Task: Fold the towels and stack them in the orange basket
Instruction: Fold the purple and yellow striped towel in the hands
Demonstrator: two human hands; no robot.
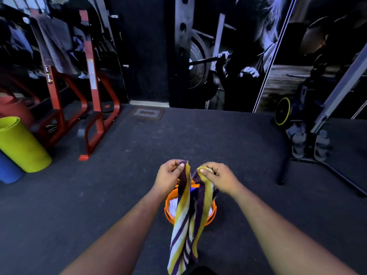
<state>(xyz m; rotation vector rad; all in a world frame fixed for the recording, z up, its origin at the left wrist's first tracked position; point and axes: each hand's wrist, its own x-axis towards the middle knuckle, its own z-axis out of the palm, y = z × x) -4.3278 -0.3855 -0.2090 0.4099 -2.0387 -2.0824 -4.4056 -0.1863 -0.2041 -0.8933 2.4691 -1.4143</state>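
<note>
The left hand (168, 175) and right hand (216, 177) each pinch a top corner of the striped towel (184, 225), close together; its long axis hangs straight down between the forearms; the orange basket (168, 213) sits directly beneath, equally near both hands.

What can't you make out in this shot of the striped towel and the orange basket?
- Orange basket, head view: its middle and most of its contents are hidden by the hanging striped towel; only white and blue bits show.
- Towel's lower end: cut off by the bottom edge.
- Left hand and right hand: the fingertips' grip is hidden behind the towel's corners.
</note>
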